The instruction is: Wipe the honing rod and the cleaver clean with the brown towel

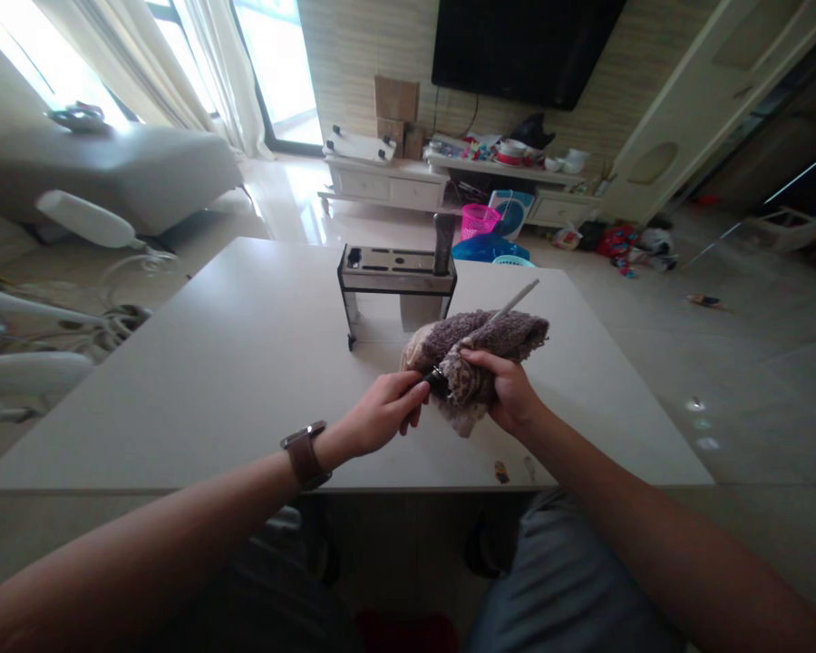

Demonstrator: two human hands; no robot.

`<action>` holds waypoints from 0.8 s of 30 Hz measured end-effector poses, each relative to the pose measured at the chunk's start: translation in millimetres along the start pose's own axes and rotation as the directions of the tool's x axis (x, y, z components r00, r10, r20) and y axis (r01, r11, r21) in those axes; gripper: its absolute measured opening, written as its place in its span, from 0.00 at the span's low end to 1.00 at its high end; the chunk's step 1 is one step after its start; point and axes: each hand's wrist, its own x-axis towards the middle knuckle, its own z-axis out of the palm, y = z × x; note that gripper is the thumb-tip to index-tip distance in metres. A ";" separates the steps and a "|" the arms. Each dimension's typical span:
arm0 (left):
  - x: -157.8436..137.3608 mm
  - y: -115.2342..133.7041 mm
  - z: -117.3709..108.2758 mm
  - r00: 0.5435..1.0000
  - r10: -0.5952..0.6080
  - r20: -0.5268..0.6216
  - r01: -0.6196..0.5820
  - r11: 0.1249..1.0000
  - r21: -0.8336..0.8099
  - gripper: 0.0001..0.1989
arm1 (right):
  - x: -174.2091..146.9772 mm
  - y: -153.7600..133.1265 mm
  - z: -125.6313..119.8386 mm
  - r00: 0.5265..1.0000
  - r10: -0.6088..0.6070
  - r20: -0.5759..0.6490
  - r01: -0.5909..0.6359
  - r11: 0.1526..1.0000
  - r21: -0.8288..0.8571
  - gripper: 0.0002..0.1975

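In the head view, a brown patterned cloth is bunched around the middle of a tool, above the near right part of a white table. The tool's dark handle comes out of the cloth toward the left and its thin pale end juts out at the far right; whether that is a blade or a rod is too small to tell. The folds seem to put a thick layer between the palm and the tool, and holding it by the handle likely keeps it steady from one end. The tool is held slantwise, its pale end directed away from the body, probably so that the tip lies clear of both arms. Just beyond the cloth a knife stand rests upright on the table, near enough to reach; its slotted top appears made to take things upright, as a dark handle does at its right end, with a broad blade showing below.

The left hand is closed on the tool's handle, fingers curled around it, with a watch on that wrist. The right hand grasps the cloth, thumb pressed along the top and fingers hidden underneath, so their exact spread cannot be told
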 end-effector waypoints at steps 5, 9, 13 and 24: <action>0.3 -0.3 0.2 1.000 -0.005 0.003 0.005 1.000 -0.008 0.23 | 1.2 2.1 -1.5 1.000 -0.008 0.002 0.008 1.000 -0.016 0.12; 0.0 0.3 0.7 1.000 -0.010 0.000 0.010 1.000 -0.005 0.23 | 1.5 2.8 -2.1 1.000 -0.009 -0.009 0.009 1.000 -0.016 0.12; -0.5 0.7 0.8 1.000 -0.018 -0.006 0.018 1.000 -0.009 0.23 | 2.1 2.6 -2.5 1.000 -0.017 -0.001 0.017 1.000 -0.023 0.11; 0.0 -0.1 0.9 1.000 -0.020 -0.004 0.020 1.000 -0.006 0.23 | 2.1 4.1 -2.1 1.000 -0.007 -0.003 0.007 1.000 -0.013 0.11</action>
